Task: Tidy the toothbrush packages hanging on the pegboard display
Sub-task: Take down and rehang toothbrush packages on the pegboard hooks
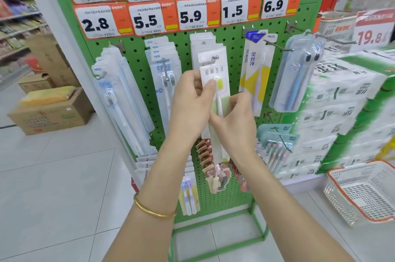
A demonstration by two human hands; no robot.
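We hold the front toothbrush package on the centre peg of the green pegboard. It hangs between a blue-printed stack on its left and a yellow-printed stack on its right. The left hand pinches the card near the brush head, thumb pressed on the front face. The right hand has its fingers curled round the card's right edge, lower down beside the handle. The hang hole appears to sit close to the peg tip.

Risks, as we judge them:
- A pull toward us would slip the package off the tip and could draw the packages behind it forward.
- A twist between the two hands could tear the hang hole.
- A sideways swing would knock the neighbouring stacks crooked.
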